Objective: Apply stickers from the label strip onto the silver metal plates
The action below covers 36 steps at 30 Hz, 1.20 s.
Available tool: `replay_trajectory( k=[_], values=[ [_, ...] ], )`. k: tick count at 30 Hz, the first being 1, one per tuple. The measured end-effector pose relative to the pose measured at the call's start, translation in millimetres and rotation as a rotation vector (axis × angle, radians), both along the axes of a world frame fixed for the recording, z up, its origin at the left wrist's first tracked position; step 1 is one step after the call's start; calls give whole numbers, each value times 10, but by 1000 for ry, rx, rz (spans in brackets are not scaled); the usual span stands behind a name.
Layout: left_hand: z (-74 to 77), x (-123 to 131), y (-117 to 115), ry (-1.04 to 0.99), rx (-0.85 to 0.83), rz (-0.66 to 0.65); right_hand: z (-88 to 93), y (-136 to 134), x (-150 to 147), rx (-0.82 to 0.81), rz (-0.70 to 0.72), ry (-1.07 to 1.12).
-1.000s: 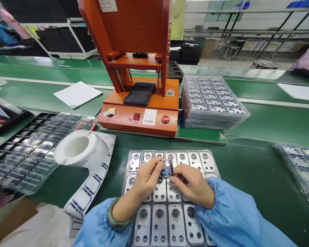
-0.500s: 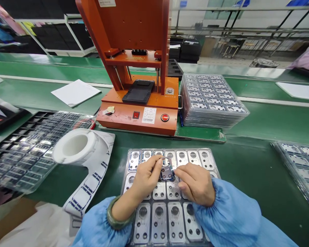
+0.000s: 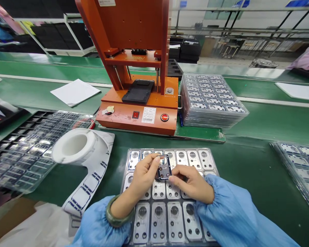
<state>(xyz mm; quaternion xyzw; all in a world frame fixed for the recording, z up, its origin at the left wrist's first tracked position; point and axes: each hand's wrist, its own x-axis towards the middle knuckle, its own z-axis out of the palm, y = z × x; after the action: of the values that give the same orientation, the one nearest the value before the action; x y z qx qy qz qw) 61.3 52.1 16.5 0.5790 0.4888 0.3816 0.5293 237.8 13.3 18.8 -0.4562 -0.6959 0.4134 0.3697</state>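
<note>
A small metal plate (image 3: 164, 168) with one large round hole, smaller holes and a dark blue border is held up above the clear plastic tray (image 3: 215, 168). My left hand (image 3: 146, 173), a green bangle at its wrist, pinches the plate's upper left side between thumb and fingers. My right hand (image 3: 192, 183) has its thumb and forefinger closed at the plate's lower right corner. Beneath both hands, the tray holds rows of similar metal plates (image 3: 158, 223); those at the top left have blue edging.
An orange press (image 3: 136, 116) stands behind the tray. Right of it rises a stack of filled trays (image 3: 213, 99). A roll of white backing with blue strips (image 3: 76, 149) sits at left beside another tray (image 3: 28, 154). More plates lie in a tray (image 3: 298, 168) at far right.
The plate has turned to face me more squarely and shifted slightly left. My right hand's fingers have moved from its right edge down to the lower right corner.
</note>
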Motion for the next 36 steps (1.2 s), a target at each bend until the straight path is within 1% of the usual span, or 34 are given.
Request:
replay_trajectory(
  k=[4, 8, 12, 15, 17, 20, 23, 31, 36],
  values=[
    [30, 2, -1, -61, -15, -12, 7, 12, 18, -68, 12, 17],
    [31, -16, -18, -78, -25, -90, 30, 22, 43, -106, -7, 78],
    [35, -32, -32, 5, 6, -196, 42, 45, 40, -176, -57, 211],
    [69, -23, -25, 93, 78, -249, 45, 58, 18, -193, -92, 225],
    [97, -11, -21, 133, 117, -265, 52, 60, 3, -182, -114, 204],
    [130, 4, -25, 157, 128, -276, 63, 60, -5, -162, -131, 199],
    [142, 12, -36, 158, 141, -296, 59, 57, -3, -171, -105, 213],
    [136, 25, -48, 166, 161, -349, 21, 62, -22, -190, -76, 194],
    [98, 28, -33, 151, 147, -331, 32, 57, 15, -187, -18, 172]
  ],
)
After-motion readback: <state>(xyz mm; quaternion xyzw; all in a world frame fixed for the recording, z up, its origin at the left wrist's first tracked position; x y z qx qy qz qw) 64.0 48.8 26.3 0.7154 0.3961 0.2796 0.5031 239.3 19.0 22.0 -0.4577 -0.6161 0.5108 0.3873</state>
